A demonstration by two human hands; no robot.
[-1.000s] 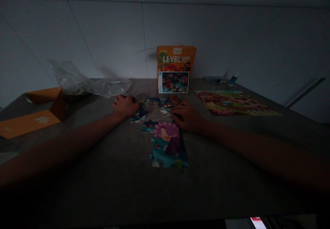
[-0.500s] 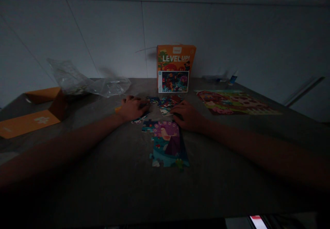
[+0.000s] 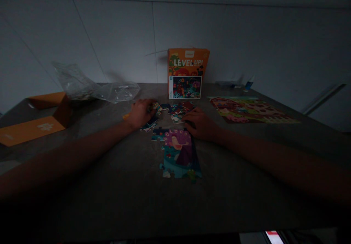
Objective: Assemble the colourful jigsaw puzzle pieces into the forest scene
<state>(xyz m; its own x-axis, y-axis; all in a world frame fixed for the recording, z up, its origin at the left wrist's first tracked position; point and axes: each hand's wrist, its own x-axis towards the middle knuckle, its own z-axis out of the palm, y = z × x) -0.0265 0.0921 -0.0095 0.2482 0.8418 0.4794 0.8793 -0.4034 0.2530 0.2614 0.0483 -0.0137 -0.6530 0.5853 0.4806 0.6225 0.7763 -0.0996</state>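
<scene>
My left hand (image 3: 142,113) is closed on a puzzle piece (image 3: 157,107), whose pale patterned face shows beyond the fingers. Under and beside that hand lie more loose pieces (image 3: 149,126). My right hand (image 3: 199,124) rests with fingers stretched out at the edge of a pile of puzzle pieces (image 3: 181,109); whether it pinches one I cannot make out, the light being dim. Nearer to me, a joined puzzle section (image 3: 175,160) lies flat, showing a bird with a purple fanned tail on teal ground.
An orange puzzle box (image 3: 189,59) stands at the back, a picture card (image 3: 185,87) leaning on it. At left are an open orange box part (image 3: 30,130) and clear plastic bags (image 3: 117,91). A finished farm puzzle (image 3: 255,110) and a small blue-white bottle (image 3: 249,84) are at right.
My left hand has curled from lying flat over the pieces and lifted slightly, with a piece now showing at its fingertips. My right hand has hardly moved.
</scene>
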